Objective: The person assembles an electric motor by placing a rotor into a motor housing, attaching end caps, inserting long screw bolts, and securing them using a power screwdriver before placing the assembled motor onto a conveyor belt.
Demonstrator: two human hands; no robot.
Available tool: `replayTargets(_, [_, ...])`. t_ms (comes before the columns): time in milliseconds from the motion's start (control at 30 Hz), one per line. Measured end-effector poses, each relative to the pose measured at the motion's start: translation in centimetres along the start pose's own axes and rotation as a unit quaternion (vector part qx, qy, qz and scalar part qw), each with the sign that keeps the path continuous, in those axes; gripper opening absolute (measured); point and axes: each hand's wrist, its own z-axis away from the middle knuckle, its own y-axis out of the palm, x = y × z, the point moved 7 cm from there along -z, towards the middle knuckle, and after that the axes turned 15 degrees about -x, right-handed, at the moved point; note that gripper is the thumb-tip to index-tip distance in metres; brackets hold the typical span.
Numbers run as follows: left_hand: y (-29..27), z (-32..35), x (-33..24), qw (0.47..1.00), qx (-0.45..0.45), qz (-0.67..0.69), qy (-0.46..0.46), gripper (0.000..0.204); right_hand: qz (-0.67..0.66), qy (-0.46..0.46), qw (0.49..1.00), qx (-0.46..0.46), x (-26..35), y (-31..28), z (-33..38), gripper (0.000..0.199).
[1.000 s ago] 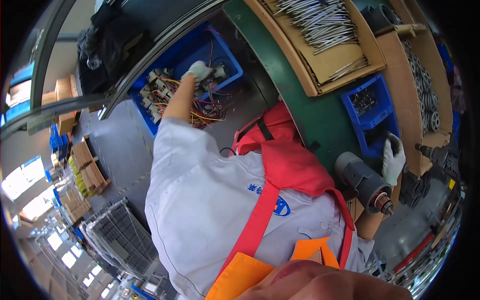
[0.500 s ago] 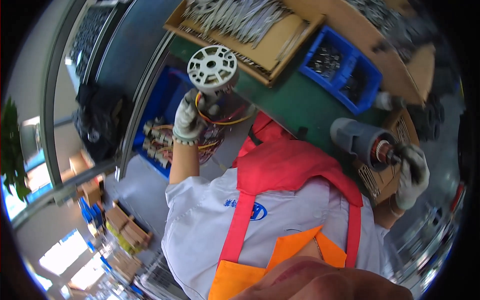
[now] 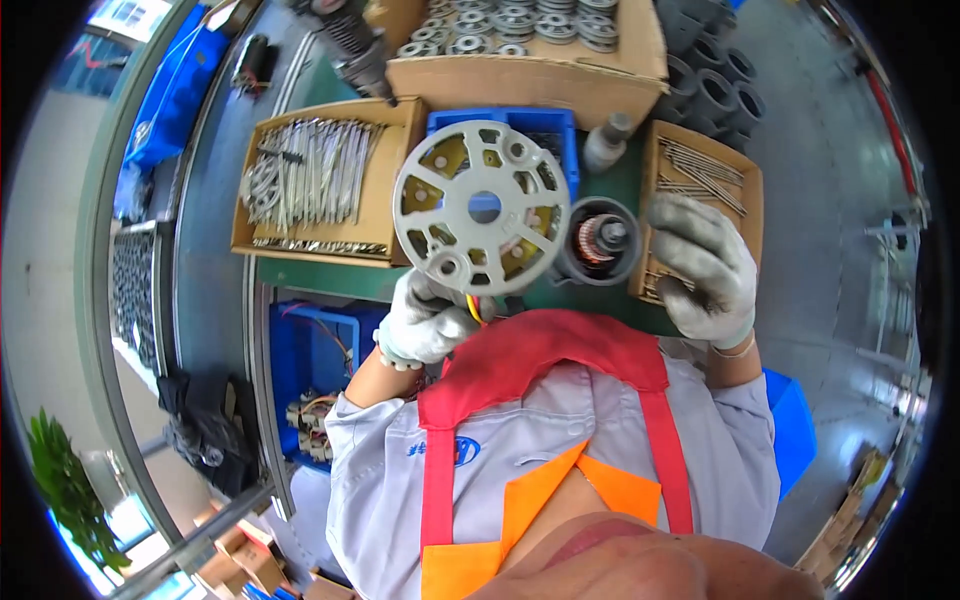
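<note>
My gloved left hand (image 3: 425,318) is closed around the underside of a round, slotted, light grey motor end cover (image 3: 455,225), raised toward me. Red and yellow wires (image 3: 474,308) hang below the cover beside the fingers. To its right, a grey cylindrical motor housing (image 3: 630,262) stands upright on the green bench, its open end facing up. Inside sits an armature (image 3: 600,238) with copper windings and a dark shaft end. My gloved right hand (image 3: 705,272) is just right of the housing, fingers and thumb apart, with nothing seen in it.
A cardboard tray of thin metal rods (image 3: 320,180) lies left, and another of long pins (image 3: 700,180) right. Behind are a blue bin (image 3: 560,120), a box of round metal parts (image 3: 530,75) and a hanging power driver (image 3: 355,55). More grey housings (image 3: 712,95) stand far right.
The housing with the armature now stands upright on the bench, and my right hand has let go of the shaft end. My left hand has brought the end cover closer to the housing.
</note>
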Motion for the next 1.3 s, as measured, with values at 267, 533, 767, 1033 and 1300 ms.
replayTargets(267, [10.4,-1.7,-7.5,0.848,-0.048,-0.231,0.474,0.03,-0.255,0.143,0.946,-0.141,-0.5,0.1,-0.5,0.135])
replayTargets(533, [5.6,-1.8,-9.5,0.74,-0.267,-0.286,0.547,0.047,-0.208,0.305,0.907,-0.204,-5.5,-3.7,4.0,0.1])
replayTargets(767, [7.1,-5.9,-9.1,0.769,-0.223,-0.314,0.51,0.054,-0.085,0.255,0.959,-0.086,-4.5,-1.9,1.9,0.089])
replayTargets(1033, [6.2,-6.0,-9.4,0.863,-0.237,-0.166,0.414,0.05,-0.004,0.166,0.985,-0.053,-3.2,-1.5,0.4,0.082])
replayTargets(1300, [6.4,-7.4,-8.8,0.867,-0.14,-0.189,0.44,0.05,-0.053,0.23,0.97,-0.066,-4.1,-1.0,1.3,0.085])
